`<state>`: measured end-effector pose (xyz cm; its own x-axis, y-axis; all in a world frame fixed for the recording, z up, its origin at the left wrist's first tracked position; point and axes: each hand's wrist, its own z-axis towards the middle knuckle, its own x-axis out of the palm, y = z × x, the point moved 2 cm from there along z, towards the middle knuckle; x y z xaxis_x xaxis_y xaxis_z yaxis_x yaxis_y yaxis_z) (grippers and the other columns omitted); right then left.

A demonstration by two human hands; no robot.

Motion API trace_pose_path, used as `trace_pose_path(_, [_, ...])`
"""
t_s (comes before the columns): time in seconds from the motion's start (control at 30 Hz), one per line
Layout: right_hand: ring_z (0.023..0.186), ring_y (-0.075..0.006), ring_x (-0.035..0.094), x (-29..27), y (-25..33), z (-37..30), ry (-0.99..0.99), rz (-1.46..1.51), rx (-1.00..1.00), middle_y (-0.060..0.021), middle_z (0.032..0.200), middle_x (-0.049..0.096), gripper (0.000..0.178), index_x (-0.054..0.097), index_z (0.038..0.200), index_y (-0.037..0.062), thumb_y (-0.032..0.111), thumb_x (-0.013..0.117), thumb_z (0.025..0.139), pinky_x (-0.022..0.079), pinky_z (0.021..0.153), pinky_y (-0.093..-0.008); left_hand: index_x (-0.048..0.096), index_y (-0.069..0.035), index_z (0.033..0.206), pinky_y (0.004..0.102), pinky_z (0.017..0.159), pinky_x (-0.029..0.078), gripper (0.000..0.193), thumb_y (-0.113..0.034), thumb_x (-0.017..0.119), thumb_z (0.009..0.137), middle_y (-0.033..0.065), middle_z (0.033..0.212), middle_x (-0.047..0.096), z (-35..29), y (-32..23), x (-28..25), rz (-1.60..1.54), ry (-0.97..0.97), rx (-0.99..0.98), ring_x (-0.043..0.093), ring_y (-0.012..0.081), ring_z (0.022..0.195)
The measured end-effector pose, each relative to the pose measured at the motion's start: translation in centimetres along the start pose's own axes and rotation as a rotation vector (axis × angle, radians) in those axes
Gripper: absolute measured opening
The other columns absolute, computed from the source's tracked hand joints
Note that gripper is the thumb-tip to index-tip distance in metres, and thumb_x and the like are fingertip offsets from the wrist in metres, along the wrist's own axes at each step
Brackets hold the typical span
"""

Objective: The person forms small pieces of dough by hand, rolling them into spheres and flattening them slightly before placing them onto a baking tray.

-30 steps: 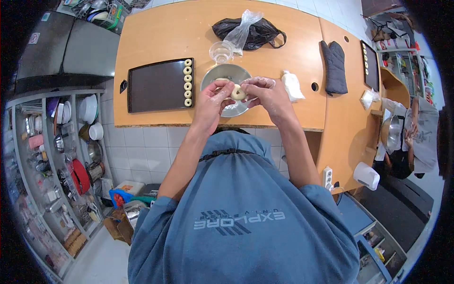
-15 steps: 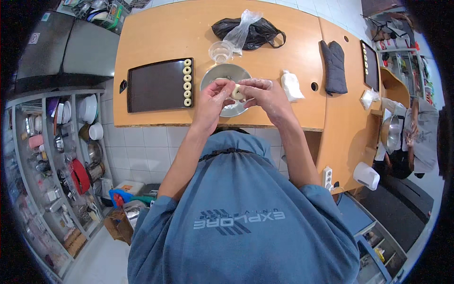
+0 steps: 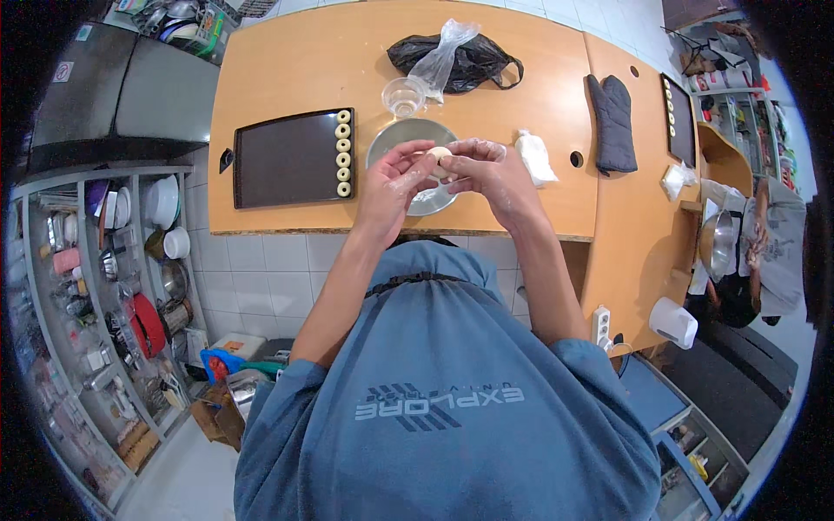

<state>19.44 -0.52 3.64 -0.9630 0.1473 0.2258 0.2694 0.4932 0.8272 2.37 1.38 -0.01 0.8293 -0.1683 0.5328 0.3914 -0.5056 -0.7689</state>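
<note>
Between my two hands, over a metal bowl point(image 3: 432, 203), is a small pale piece of dough point(image 3: 440, 159). My left hand point(image 3: 395, 181) pinches it from the left, thumb and fingers on its side. From the other side my right hand point(image 3: 489, 175) grips it, the thumb pressed on its front; flour whitens the fingers. Both hands hide much of the bowl. On the left lies a dark baking tray point(image 3: 287, 162), with a column of several ring-shaped dough pieces point(image 3: 344, 146) along its right edge.
A clear plastic cup point(image 3: 403, 97) stands behind the bowl, near a black plastic bag point(image 3: 478, 65). To the right are a bag of white powder point(image 3: 535, 157) and a dark oven mitt point(image 3: 616, 123). At far right, another person point(image 3: 764, 252) is beside a second tray point(image 3: 680, 119).
The dough has turned between my fingers and risen slightly; my right thumb now covers its front. The hole facing up before is no longer plainly seen.
</note>
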Motion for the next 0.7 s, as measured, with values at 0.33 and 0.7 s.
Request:
trace_pose_path(0.33, [0.077, -0.0144, 0.069, 0.12, 0.23, -0.16, 0.038, 0.023, 0.023, -0.0096, 0.091, 0.070, 0.029, 0.067, 0.111, -0.0048, 0.011, 0.074, 0.089, 0.058, 0.072, -0.0257, 0.058, -0.001, 0.126, 0.0354, 0.088, 0.057, 0.028, -0.013, 0.059, 0.101, 0.0109, 0.118, 0.066, -0.12, 0.27, -0.16, -0.050, 0.038, 0.003, 0.065, 0.0190, 0.105])
trace_pose_path(0.7, [0.075, -0.0139, 0.068, -0.16, -0.32, 0.05, 0.038, 0.097, -0.012, -0.0079, 0.088, 0.070, 0.021, 0.071, 0.103, -0.0020, 0.013, 0.075, 0.089, 0.059, 0.072, -0.0260, 0.050, -0.003, 0.134, 0.0359, 0.095, 0.056, 0.038, -0.008, 0.061, 0.098, 0.0125, 0.119, 0.065, -0.18, 0.86, -0.51, -0.184, 0.113, 0.003, 0.066, 0.0213, 0.109])
